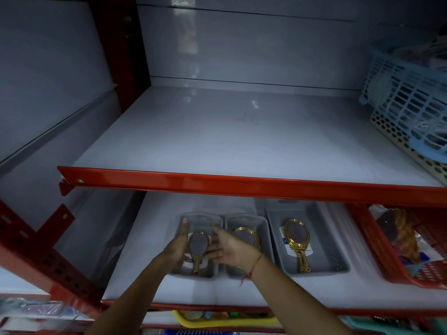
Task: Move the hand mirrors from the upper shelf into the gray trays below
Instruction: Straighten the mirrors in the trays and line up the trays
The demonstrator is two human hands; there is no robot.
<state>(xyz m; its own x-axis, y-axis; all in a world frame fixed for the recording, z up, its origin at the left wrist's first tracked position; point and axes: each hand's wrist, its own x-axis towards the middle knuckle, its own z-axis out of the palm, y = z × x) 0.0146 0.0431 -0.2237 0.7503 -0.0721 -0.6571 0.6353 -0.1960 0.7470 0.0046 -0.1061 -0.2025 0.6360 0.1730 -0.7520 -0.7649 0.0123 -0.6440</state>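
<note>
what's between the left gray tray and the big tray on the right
A middle gray tray holding a gold hand mirror sits between the left tray and the right tray, seen in the head view.

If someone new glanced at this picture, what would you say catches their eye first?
Probably the three gold hand mirrors lying in gray trays on the lower shelf: one in the left tray, one in the middle tray and one in the right tray. The left hand and right hand flank the left mirror, fingers spread. Above, the red-edged upper shelf holds no mirrors, only baskets at its right end.
</note>
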